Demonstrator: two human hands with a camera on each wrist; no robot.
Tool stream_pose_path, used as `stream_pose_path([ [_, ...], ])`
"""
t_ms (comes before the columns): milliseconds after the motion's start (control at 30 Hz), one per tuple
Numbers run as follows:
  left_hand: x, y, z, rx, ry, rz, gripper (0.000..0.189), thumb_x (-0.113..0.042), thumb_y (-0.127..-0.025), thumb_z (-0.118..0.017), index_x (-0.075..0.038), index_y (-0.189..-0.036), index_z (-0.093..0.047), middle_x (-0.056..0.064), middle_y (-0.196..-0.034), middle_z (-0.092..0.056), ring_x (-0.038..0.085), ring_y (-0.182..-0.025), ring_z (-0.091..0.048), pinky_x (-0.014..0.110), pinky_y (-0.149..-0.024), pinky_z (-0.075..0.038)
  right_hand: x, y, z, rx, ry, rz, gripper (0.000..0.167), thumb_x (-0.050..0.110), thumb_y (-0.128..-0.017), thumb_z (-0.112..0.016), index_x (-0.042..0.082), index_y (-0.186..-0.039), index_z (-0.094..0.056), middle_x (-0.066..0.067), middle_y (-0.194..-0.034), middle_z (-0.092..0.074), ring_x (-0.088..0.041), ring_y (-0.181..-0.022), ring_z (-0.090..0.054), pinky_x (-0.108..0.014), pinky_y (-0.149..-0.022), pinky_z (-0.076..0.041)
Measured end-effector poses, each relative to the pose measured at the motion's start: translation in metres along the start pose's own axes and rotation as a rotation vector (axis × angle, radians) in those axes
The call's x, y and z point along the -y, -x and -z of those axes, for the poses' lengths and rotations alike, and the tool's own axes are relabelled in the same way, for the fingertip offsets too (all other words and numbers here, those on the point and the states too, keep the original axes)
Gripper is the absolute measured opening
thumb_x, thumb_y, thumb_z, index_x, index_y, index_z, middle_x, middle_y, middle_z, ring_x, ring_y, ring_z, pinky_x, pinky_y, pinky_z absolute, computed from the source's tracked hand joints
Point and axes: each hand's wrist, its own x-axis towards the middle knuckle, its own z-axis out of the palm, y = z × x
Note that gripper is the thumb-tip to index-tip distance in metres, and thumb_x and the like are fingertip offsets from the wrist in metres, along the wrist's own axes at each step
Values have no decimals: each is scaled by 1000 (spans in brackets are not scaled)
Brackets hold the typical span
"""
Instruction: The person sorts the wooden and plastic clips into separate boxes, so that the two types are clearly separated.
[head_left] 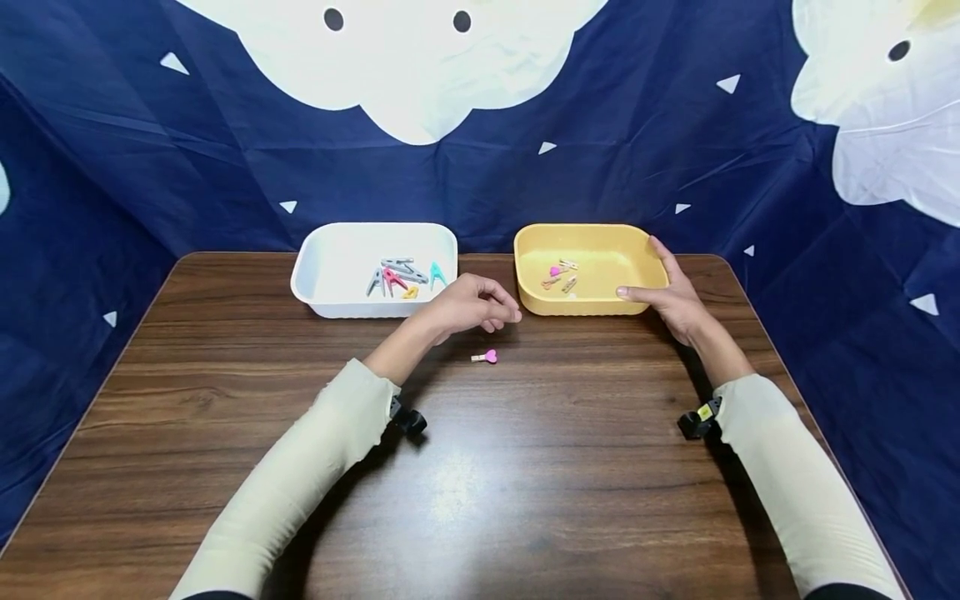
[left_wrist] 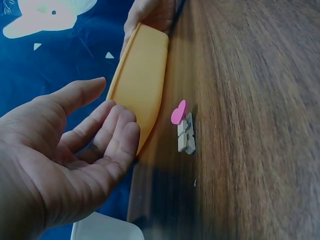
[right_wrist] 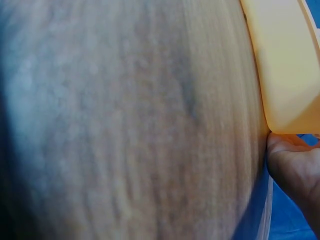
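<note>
My left hand hovers over the table between the two bins, its fingers loosely bent and nothing between them. Just below it on the table lies a small wooden clothespin with a pink heart, seen also in the left wrist view beside the hand. My right hand grips the right end of the yellow bin, thumb over the rim and fingers along the outer side. Inside that bin are several small wooden clothespins, one with a pink heart.
To the left stands a white bin holding larger plastic clothespins in grey, red, teal and yellow. Both bins sit at the back edge of the wooden table, against a dark blue cloth with white shapes.
</note>
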Motion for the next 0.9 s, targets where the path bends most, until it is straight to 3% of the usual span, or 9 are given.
stream_pose_path([
  [267, 2, 6, 1, 14, -38, 10, 18, -14, -100, -85, -3, -114, -80, 0, -100, -82, 17, -89, -69, 29, -82, -61, -3, -1, 2, -1, -2, 4, 121, 4, -99, -84, 37, -183, -4, 4, -193, 2, -23, -175, -21, -28, -138, -32],
  [500, 9, 9, 5, 11, -96, 25, 22, -18, -99, -86, -4, -115, -81, -2, -98, -80, 16, -90, -68, 32, -83, -58, -3, 0, 0, 5, -5, 3, 121, 6, -99, -85, 38, -183, -4, 3, -193, -1, -22, -174, -21, -33, -141, -25],
  [900, 19, 14, 11, 37, -109, 34, 24, -19, -97, -88, -4, -114, -79, -2, -102, -82, 15, -88, -65, 28, -78, -56, 0, 1, 0, 7, -1, -6, 120, 6, -100, -84, 39, -183, -4, 3, -193, -1, -23, -174, -22, -30, -140, -28],
])
